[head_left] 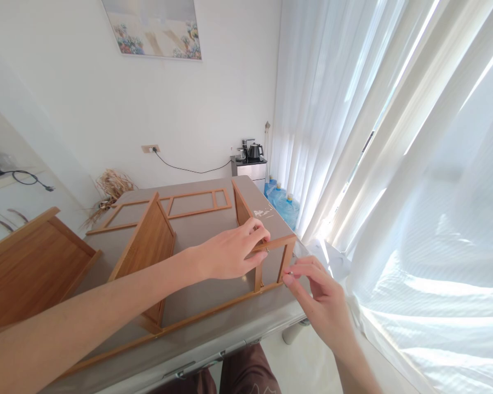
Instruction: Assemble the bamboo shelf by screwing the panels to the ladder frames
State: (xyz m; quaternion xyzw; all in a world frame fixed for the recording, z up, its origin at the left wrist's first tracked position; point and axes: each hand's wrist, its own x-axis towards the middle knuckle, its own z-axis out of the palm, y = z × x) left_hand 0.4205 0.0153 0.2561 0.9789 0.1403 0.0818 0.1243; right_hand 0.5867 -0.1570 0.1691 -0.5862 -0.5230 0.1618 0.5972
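Observation:
My left hand [242, 249] reaches across to a wooden shelf frame [285, 260], its fingers and thumb closed about the top rail near the right end. A small metal spot shows by the thumb; I cannot tell what it is. My right hand [318, 287] is just right of the frame's end post, thumb and fingertips pinched on a small metal piece [290, 273] that looks like a screw. Wooden shelf panels [148, 246] stand on edge along the long bottom rail [213, 312], left of my hands.
A grey table [201, 227] carries the parts. Flat on its far side lies a ladder-like wooden frame [197, 212]. Small white scraps or marks [263, 212] show near the right edge. Another wooden panel [28, 268] rises at left. Curtains [427, 219] hang close on the right.

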